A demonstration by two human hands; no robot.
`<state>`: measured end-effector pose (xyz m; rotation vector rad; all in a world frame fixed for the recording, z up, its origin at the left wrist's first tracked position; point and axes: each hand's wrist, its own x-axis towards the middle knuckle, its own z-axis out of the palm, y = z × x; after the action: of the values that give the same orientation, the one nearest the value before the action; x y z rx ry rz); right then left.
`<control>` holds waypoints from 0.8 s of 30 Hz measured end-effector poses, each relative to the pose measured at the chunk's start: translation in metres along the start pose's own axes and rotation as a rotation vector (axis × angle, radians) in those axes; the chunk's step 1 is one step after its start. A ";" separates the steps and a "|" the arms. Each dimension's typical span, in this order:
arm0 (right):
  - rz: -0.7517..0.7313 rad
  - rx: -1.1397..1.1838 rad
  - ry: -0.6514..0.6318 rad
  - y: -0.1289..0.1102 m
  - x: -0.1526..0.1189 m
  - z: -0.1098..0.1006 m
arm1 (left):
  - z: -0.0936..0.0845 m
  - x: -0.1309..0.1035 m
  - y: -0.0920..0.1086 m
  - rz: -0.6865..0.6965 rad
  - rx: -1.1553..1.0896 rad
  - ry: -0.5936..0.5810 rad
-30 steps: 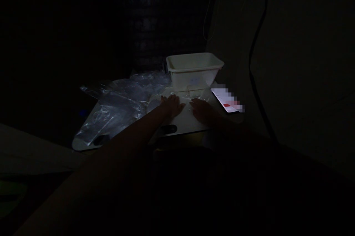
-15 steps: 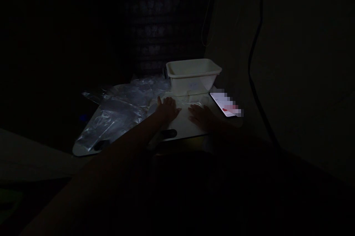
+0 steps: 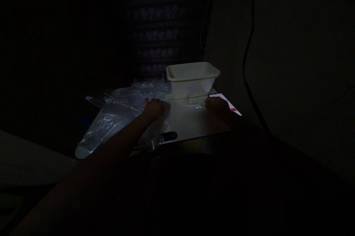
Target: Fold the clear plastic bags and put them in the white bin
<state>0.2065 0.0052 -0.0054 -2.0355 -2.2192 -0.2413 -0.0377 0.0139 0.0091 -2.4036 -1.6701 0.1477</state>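
Note:
In dim light, my left hand (image 3: 154, 109) is above the white tabletop (image 3: 188, 121), its fingers curled onto a clear plastic bag (image 3: 154, 138) that spreads below it to the front edge. More clear plastic bags (image 3: 119, 104) lie in a loose heap on the left of the table. My right hand (image 3: 217, 105) is closed near the right side, in front of a lit phone (image 3: 231, 107) and covering part of its screen. What its fingers hold, if anything, is too dark to make out. Another piece of clear plastic (image 3: 195, 103) lies between the hands.
A white rectangular tub (image 3: 191, 86) stands at the back of the table. Near the front edge is a dark oval slot (image 3: 169, 136) in the tabletop. A dark cable (image 3: 245, 66) hangs along the wall at right, and patterned shutters or curtain (image 3: 158, 36) are behind.
Both hands were spread flat near the middle. The left has moved left and curled, while the right has moved right, closing in front of the phone. More plastic shows at the front edge.

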 end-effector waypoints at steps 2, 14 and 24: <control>-0.063 -0.022 0.005 0.000 0.001 0.002 | 0.001 -0.003 -0.014 -0.081 0.008 0.009; -0.647 -0.059 -0.061 -0.058 -0.014 0.003 | 0.006 0.000 -0.016 -0.063 -0.316 -0.145; -0.578 -0.017 -0.101 -0.056 -0.013 0.006 | 0.009 0.016 -0.009 -0.221 -0.920 -0.039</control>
<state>0.1522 -0.0108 -0.0155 -1.3865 -2.8274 -0.2080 -0.0421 0.0333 0.0032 -2.7315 -2.3638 -0.7766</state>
